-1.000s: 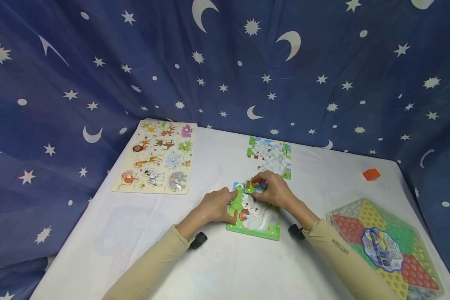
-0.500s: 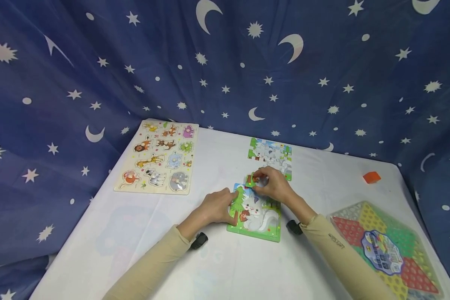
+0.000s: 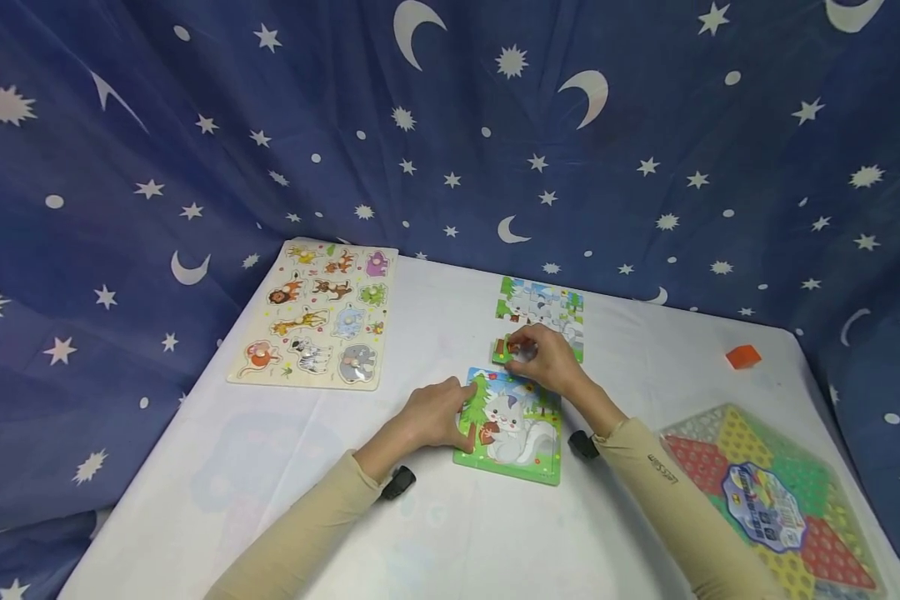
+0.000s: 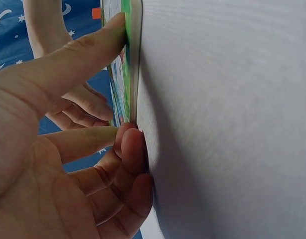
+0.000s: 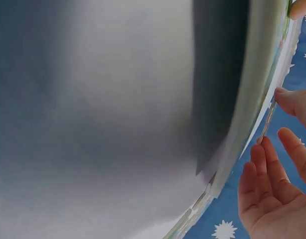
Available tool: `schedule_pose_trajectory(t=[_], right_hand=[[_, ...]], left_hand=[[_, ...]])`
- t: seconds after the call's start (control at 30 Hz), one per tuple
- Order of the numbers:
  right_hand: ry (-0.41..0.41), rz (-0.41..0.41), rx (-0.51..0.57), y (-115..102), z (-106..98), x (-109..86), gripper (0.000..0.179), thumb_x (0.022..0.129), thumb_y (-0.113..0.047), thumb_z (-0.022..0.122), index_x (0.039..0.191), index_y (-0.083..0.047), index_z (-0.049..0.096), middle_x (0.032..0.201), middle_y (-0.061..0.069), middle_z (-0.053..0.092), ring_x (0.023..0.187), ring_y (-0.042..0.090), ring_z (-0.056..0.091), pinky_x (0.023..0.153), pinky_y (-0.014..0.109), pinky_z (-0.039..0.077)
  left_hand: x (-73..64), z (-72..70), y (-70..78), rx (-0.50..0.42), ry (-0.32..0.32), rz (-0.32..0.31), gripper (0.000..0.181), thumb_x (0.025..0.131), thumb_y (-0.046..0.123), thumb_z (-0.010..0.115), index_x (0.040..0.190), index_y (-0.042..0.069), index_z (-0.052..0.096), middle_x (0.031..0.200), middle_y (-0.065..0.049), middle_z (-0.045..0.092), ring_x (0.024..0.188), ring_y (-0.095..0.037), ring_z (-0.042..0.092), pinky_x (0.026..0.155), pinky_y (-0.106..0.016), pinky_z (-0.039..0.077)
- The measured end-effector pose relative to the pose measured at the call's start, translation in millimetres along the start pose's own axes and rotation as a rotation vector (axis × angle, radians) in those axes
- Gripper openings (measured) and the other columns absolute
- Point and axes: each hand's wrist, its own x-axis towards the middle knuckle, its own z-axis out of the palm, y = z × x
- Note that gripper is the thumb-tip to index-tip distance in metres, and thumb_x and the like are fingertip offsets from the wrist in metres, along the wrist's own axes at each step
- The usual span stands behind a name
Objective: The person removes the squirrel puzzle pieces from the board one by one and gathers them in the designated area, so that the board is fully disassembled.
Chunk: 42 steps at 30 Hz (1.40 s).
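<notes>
In the head view my left hand (image 3: 433, 413) rests at the left edge of a squirrel picture puzzle board (image 3: 521, 442). Its thumb touches the board's top near the lower left, and its index finger touches the edge higher up. The left wrist view shows the other fingers bent against the tabletop. My right hand (image 3: 552, 360) pinches a green and brown puzzle piece (image 3: 499, 351) between thumb and fingers, just beyond the board's back edge. Behind that hand lies a group of joined puzzle pieces (image 3: 536, 302), partly covered by it. Seen edge-on in the right wrist view, the held piece (image 5: 267, 121) looks thin.
A wooden animal peg puzzle (image 3: 322, 321) lies at the back left. An orange block (image 3: 743, 357) sits at the back right, with a hexagonal checkers board (image 3: 772, 500) in front of it. A starry blue curtain (image 3: 450, 125) stands behind the white table (image 3: 330, 517).
My right hand has moved back from above the squirrel board with the piece, towards the joined pieces. The board's upper part shows more. My left hand stays at the edge; the head view shifts slightly.
</notes>
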Motion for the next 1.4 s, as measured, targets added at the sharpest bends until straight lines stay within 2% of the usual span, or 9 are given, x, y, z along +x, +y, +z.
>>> schedule_pose_trajectory(t=[0.4, 0.93, 1.4], right_hand=[[0.019, 0.014, -0.031, 5.6, 0.1, 12.6, 0.034, 0.075, -0.011, 0.086, 0.104, -0.002, 0.072, 0.097, 0.011, 0.068, 0.086, 0.026, 0.062, 0.077, 0.042, 0.05], [0.021, 0.085, -0.046, 8.8, 1.7, 24.4, 0.035, 0.075, -0.013, 0.086, 0.105, -0.002, 0.072, 0.101, 0.012, 0.069, 0.09, 0.029, 0.065, 0.08, 0.045, 0.05], [-0.008, 0.14, -0.051, 11.2, 1.7, 29.9, 0.034, 0.077, -0.013, 0.085, 0.107, -0.004, 0.072, 0.104, 0.012, 0.068, 0.093, 0.027, 0.064, 0.083, 0.044, 0.049]], left_hand=[[-0.1, 0.6, 0.1, 0.005, 0.004, 0.007, 0.095, 0.063, 0.04, 0.092, 0.141, 0.002, 0.052, 0.088, 0.001, 0.05, 0.074, -0.012, 0.049, 0.065, -0.03, 0.044], [-2.3, -2.1, -2.3, 0.005, -0.002, 0.001, 0.095, 0.064, 0.04, 0.092, 0.142, 0.002, 0.052, 0.088, 0.001, 0.05, 0.074, -0.012, 0.049, 0.064, -0.031, 0.043], [0.3, 1.3, -1.3, 0.018, 0.003, 0.006, 0.094, 0.065, 0.04, 0.091, 0.142, 0.003, 0.052, 0.088, 0.001, 0.05, 0.074, -0.011, 0.049, 0.064, -0.031, 0.044]])
